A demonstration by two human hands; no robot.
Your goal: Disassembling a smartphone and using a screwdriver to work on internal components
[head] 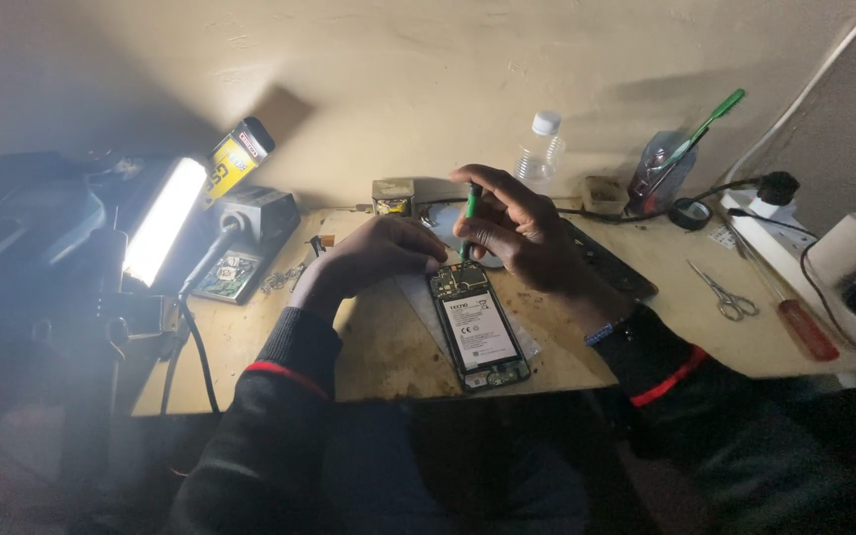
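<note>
An opened phone (478,327) lies back-up on the wooden bench (388,347), its battery and green circuit board exposed. My right hand (517,233) holds a small green-handled screwdriver (471,205) upright, its tip down at the phone's top end. My left hand (374,256) rests curled on the bench, fingers touching the phone's top left corner. Both sleeves are dark with a red stripe.
A bright lamp (162,220) shines at the left beside a grey station (250,220) and a loose circuit board (227,277). A clear bottle (539,154), scissors (725,294), a red-handled screwdriver (802,325), a power strip (775,243) and cables lie to the right.
</note>
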